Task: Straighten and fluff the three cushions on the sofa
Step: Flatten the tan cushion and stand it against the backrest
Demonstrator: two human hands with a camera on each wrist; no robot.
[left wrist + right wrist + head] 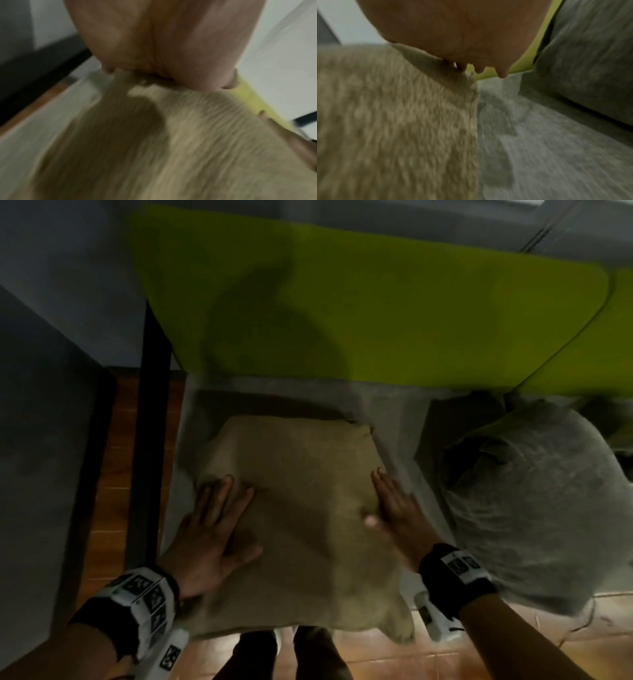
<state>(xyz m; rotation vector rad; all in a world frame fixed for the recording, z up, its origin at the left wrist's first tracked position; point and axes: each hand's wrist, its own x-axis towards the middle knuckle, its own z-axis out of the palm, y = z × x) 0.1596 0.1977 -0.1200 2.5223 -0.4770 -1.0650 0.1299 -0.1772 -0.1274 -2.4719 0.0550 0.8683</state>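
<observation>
Beige cushion, coarse woven texture, plain; grey cushion beside it, plain, mottled weave; lime-green sofa back, solid colour; light grey seat cover; reddish-brown tiled floor; black wristbands with white marker blocks carrying black square patterns

Dim, heavy motion blur thruout

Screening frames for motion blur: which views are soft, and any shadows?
Head view: dim, mildly soft, a shadow on the green backrest. Left wrist view: tan cushion streaked, dark shadow beneath the left hand. Right wrist view: cushion weave and grey seat smeared.
</observation>
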